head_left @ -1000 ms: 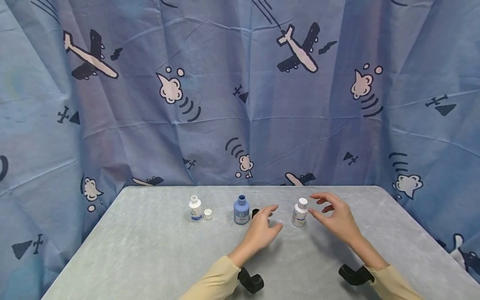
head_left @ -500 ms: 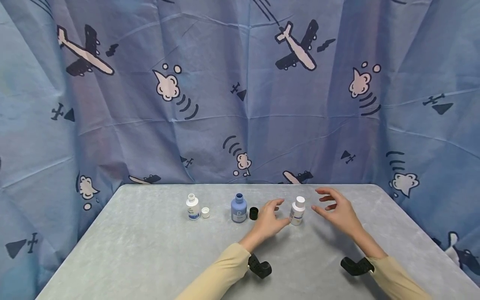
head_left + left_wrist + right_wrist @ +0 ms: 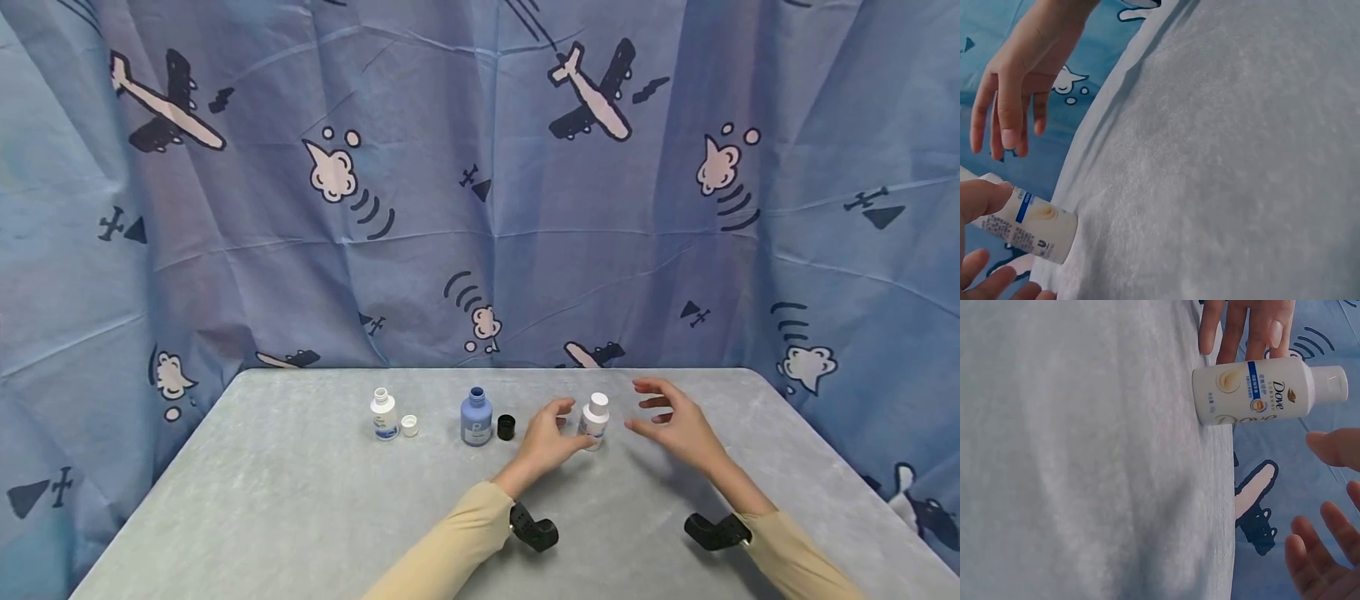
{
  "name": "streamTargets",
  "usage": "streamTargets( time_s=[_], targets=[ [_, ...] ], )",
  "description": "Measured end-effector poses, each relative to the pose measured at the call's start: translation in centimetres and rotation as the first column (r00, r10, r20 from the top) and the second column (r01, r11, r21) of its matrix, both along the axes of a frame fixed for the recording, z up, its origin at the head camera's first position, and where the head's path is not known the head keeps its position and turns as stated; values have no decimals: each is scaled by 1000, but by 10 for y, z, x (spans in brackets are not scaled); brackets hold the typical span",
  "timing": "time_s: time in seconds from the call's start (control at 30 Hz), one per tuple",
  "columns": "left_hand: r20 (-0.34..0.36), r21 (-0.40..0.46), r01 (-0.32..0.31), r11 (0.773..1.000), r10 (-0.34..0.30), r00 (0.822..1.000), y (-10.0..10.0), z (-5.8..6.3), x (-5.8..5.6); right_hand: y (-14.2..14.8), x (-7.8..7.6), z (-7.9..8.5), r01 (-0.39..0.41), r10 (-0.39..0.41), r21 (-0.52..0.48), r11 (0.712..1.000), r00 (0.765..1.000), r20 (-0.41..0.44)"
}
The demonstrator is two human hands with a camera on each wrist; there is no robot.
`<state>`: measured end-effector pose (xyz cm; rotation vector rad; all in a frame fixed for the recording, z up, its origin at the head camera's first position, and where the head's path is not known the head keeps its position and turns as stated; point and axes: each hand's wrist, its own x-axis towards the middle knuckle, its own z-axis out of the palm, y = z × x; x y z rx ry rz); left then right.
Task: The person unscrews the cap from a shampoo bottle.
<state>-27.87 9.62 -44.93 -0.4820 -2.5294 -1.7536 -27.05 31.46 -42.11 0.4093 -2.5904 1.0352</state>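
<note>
A small white Dove bottle (image 3: 597,410) with its white cap on stands upright toward the right of the table. Close against its left side is my left hand (image 3: 551,442), fingers loosely bent and apart, thumb in front of the bottle; whether it touches cannot be told. The right wrist view shows the label of the same bottle (image 3: 1260,392) and my left fingers (image 3: 1232,337) beside it. My right hand (image 3: 678,429) hovers to the right of the bottle, thumb and fingers spread, holding nothing.
An uncapped blue bottle (image 3: 476,421) stands left of my left hand, a black cap (image 3: 506,427) beside it. Farther left are an uncapped white bottle (image 3: 384,417) and a white cap (image 3: 408,426). A patterned blue curtain (image 3: 420,183) hangs behind the grey table (image 3: 285,492).
My left hand has moved right, past the black cap, up to the white Dove bottle. My right hand has drawn slightly away from that bottle. The head view has shifted a little.
</note>
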Motion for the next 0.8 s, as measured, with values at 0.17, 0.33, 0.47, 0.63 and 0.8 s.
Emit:
streamTargets(
  time_s=[0.17, 0.33, 0.47, 0.63, 0.8],
  targets=[
    [-7, -4, -9, 1000, 9, 1000, 5, 0, -1, 1, 0, 1, -28, 28, -4, 1000, 999, 36],
    [-10, -4, 6, 1000, -6, 1000, 10, 1, -1, 0, -2, 1, -49, 49, -6, 999, 998, 47],
    [-19, -14, 15, 1000, -15, 1000, 12, 0, -1, -2, -1, 0, -69, 70, -16, 997, 996, 50],
    [-37, -15, 13, 1000, -14, 999, 14, -2, -1, -5, 1, 1, -75, 75, -18, 997, 997, 35],
    [-56, -3, 9, 1000, -9, 998, 17, -4, 0, -6, 4, 1, -73, 74, -17, 997, 996, 45]
  ],
)
